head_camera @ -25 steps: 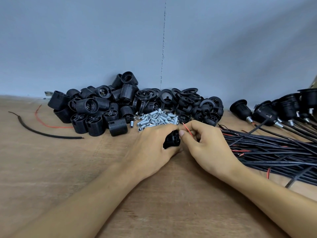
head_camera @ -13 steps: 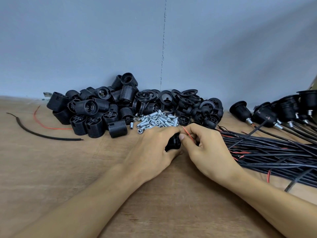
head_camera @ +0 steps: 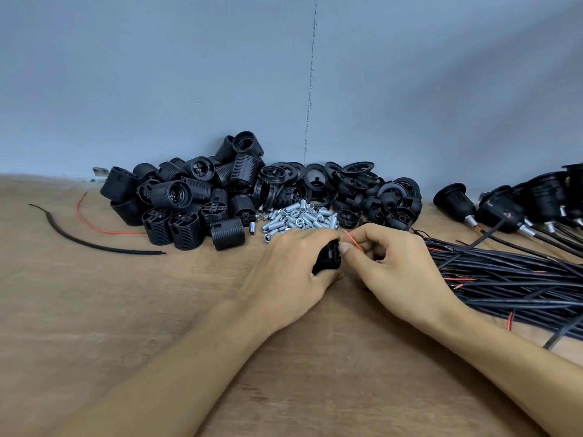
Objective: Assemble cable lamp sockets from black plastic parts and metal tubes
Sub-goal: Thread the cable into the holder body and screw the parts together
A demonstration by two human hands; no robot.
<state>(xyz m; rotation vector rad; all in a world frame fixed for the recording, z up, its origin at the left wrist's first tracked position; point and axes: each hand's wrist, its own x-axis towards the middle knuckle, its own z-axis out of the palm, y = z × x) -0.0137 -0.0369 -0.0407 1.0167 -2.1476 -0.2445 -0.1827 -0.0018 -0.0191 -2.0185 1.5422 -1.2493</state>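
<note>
At centre frame, the left hand point(head_camera: 290, 272) clasps a black socket part point(head_camera: 328, 259), steadying it on the bench point(head_camera: 126, 310). The fingers point(head_camera: 346, 247) of the right hand point(head_camera: 397, 269) pinch a red wire point(head_camera: 352, 240), apparently to thread it. Metal tubes point(head_camera: 296, 217) lie just behind, within reach.

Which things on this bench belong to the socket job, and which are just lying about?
Job: black plastic socket part in the left hand; thin red wire pinched by the right hand; pile of black ribbed plastic shells; heap of small silver metal tubes; bundle of black cables.
Lying about: short black cable offcut; loose red wire scrap; small metal bracket.
</note>
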